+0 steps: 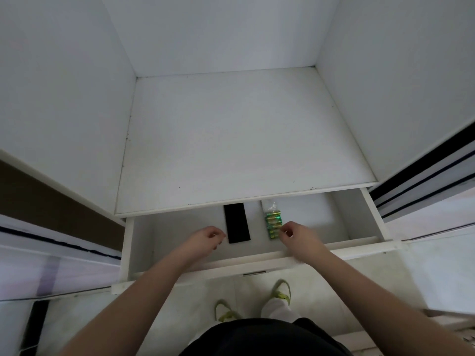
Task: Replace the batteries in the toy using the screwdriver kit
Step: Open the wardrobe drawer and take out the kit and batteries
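A white drawer (pixel 308 255) stands pulled out below a bare white shelf. Inside it lies a flat black case (pixel 236 223), long side pointing away from me. To its right sits a pack of several green batteries (pixel 273 223) in clear wrap. My left hand (pixel 205 238) hovers just left of the black case, fingers loosely curled, holding nothing. My right hand (pixel 295 235) is at the near right edge of the battery pack, fingertips at or just beside it; whether they pinch it is unclear. No toy is in view.
The shelf (pixel 244 140) above the drawer is enclosed by white side and back walls. Sliding door panels with dark stripes flank both sides. My feet in green-strapped sandals (pixel 280 291) stand on a pale floor in front of the drawer.
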Available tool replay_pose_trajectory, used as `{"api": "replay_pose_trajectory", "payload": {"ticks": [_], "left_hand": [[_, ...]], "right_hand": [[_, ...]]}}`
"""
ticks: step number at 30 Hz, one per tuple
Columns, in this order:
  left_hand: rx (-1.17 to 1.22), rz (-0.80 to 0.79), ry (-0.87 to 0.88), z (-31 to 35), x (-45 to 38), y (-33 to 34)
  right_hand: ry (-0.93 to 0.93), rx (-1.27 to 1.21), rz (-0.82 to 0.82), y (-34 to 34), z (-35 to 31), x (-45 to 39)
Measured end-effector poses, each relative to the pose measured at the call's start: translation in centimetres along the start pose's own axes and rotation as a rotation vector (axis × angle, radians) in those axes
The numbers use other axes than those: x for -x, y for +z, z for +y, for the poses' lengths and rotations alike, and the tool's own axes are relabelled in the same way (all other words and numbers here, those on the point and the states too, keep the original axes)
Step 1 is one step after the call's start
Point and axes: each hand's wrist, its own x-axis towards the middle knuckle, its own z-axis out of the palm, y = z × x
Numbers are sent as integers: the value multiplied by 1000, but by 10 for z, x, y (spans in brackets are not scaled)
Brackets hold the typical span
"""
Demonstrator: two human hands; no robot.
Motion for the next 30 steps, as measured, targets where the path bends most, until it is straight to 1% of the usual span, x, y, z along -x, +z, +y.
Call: {"api": "replay_pose_trajectory", "payload": {"ticks": [2, 6, 10, 15, 19, 21, 24, 28, 30], "left_hand": [[37, 79, -16, 3, -15, 7], [146, 179, -109, 13, -44, 24], [62, 255, -181, 16, -69, 39], [-39, 280, -278, 11, -88, 54], [-121, 269, -307, 4, -90, 59], [-168, 250, -301, 3, -89, 59], [-203, 246, -287, 0, -88, 60], [-179, 248, -285, -6, -80, 64], [-155, 262, -283, -9, -77, 70]], "right_hand": [[22, -28, -21, -6, 2, -8], [80, -74, 43, -8, -3, -38], [183, -51, 7, 7, -9, -68], [334, -72, -22, 30, -9, -88], [441, -106, 9, 38, -2, -94], [447, -91, 23, 40, -1, -93], [407, 1, 19, 46, -1, -90], [422, 4, 11, 52, 3, -86], [427, -9, 32, 54, 7, -82]]}}
